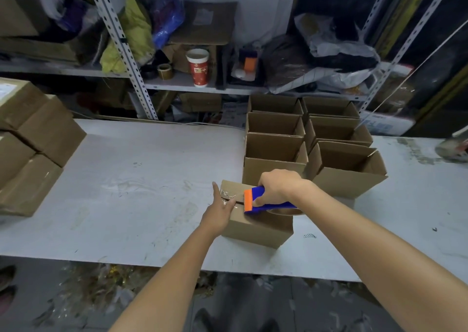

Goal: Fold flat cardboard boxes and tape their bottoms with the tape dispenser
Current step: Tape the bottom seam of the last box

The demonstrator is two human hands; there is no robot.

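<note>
Box [255, 226] sits bottom-up on table [152, 179], open boxes [276, 154] just behind it; R hand [277, 187] clamped round tape dispenser [263, 201] atop box at seam, L hand [219, 211] straight-fingered on box's left edge, prob. pinning tape end for the pull.

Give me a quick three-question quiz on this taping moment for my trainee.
1. True or false: the right hand grips the tape dispenser on top of the box.
2. The left hand is: A) flat against the box's left end; B) gripping the tape dispenser; C) raised clear of the box.
3. Fill in: ___ open boxes stand behind it, in two rows.

Key: 1 true; 2 A; 3 six.
</note>
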